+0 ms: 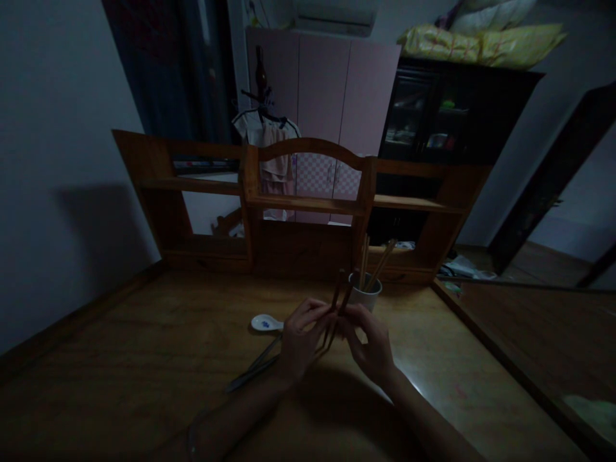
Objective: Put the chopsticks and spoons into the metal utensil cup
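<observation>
Both hands meet above the wooden table (pixel 144 359), holding a pair of dark chopsticks (pixel 337 296) upright between them. My left hand (pixel 301 340) has its fingers curled round the sticks from the left. My right hand (pixel 368 343) pinches them from the right. Just behind the hands stands a white cup (pixel 368 298) with several lighter chopsticks (pixel 378 260) sticking out. A white ceramic spoon with a blue pattern (pixel 265 323) lies to the left, and metal utensils (pixel 253 372) lie below my left hand.
A wooden shelf unit (pixel 308 205) runs along the table's back edge. Behind it are pink wardrobe doors (pixel 332 96), hanging clothes (pixel 269 141) and a dark cabinet (pixel 447 115). A raised wooden ledge (pixel 529 359) borders the table on the right.
</observation>
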Motion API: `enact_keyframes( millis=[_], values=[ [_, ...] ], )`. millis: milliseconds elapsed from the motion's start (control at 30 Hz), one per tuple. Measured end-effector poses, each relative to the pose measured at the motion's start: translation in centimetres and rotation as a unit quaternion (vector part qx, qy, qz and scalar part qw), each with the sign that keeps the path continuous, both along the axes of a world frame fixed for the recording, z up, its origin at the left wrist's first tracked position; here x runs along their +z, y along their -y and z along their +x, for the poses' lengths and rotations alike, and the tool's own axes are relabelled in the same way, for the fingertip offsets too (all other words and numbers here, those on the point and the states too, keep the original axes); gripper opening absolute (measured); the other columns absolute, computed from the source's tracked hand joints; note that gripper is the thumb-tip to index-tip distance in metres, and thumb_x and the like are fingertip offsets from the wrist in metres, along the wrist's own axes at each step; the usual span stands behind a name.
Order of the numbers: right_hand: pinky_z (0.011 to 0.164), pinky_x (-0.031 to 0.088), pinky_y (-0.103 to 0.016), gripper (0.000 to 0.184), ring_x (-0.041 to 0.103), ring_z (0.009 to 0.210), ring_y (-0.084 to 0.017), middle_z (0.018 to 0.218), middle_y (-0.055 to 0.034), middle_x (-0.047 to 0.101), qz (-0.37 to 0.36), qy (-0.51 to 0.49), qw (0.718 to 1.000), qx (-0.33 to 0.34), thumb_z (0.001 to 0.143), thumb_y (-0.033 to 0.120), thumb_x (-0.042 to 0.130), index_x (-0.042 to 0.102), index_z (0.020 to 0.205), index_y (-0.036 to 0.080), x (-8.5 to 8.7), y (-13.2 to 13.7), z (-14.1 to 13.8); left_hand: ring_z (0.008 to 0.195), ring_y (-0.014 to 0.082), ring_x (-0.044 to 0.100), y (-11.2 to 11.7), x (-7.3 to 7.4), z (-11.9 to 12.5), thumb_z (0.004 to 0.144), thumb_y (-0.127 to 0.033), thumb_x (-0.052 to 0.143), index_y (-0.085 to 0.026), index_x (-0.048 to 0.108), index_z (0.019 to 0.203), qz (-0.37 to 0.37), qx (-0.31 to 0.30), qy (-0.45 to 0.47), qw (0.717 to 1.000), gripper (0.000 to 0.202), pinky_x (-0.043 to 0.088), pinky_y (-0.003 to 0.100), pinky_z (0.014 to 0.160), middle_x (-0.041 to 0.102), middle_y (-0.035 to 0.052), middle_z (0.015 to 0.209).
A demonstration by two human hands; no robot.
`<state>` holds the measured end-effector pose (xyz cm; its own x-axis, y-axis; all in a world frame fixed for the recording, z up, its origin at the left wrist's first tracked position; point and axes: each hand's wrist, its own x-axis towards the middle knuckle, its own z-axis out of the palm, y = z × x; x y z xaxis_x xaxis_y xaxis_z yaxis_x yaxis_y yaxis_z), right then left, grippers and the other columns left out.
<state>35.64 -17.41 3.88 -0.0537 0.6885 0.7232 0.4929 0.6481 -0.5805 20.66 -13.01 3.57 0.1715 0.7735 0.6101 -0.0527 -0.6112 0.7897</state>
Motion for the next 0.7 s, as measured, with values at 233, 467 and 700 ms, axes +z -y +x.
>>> enact_keyframes(
  millis=[233, 467, 700],
  values=[
    [0.068, 0.052, -0.027, 0.022, 0.062, 0.075, -0.016, 0.091, -0.0052, 0.063, -0.026, 0.000, 1.000, 0.010, 0.092, 0.020, 0.051, 0.059, 0.112, 0.022, -0.1, -0.3, 0.1, 0.086, 0.0162, 0.061, -0.3, -0.6, 0.1, 0.085, -0.033, 0.062, -0.023, 0.075, 0.096, -0.054, -0.022, 0.013, 0.998, 0.020, 0.049, 0.023, 0.074, 0.063, 0.0030, 0.089],
    [0.073, 0.052, -0.030, 0.023, 0.062, 0.086, -0.019, 0.096, -0.0068, 0.064, -0.025, 0.029, 0.999, 0.000, 0.092, 0.022, 0.051, 0.061, 0.113, 0.023, -0.2, -0.7, 0.8, 0.094, 0.0199, 0.064, -1.2, -1.5, 0.4, 0.081, -0.031, 0.066, -0.024, 0.073, 0.100, -0.065, -0.032, 0.009, 0.997, 0.021, 0.053, 0.028, 0.077, 0.068, 0.0044, 0.098],
    [0.068, 0.050, -0.029, 0.024, 0.059, 0.082, -0.018, 0.092, -0.0072, 0.060, -0.007, 0.045, 0.999, -0.028, 0.091, 0.020, 0.053, 0.066, 0.111, 0.023, -0.7, -1.0, 1.3, 0.096, 0.0218, 0.067, -1.2, -1.6, 0.5, 0.075, -0.028, 0.071, -0.023, 0.073, 0.102, -0.116, -0.043, 0.025, 0.992, 0.027, 0.056, 0.032, 0.082, 0.073, 0.0042, 0.102]
  ],
)
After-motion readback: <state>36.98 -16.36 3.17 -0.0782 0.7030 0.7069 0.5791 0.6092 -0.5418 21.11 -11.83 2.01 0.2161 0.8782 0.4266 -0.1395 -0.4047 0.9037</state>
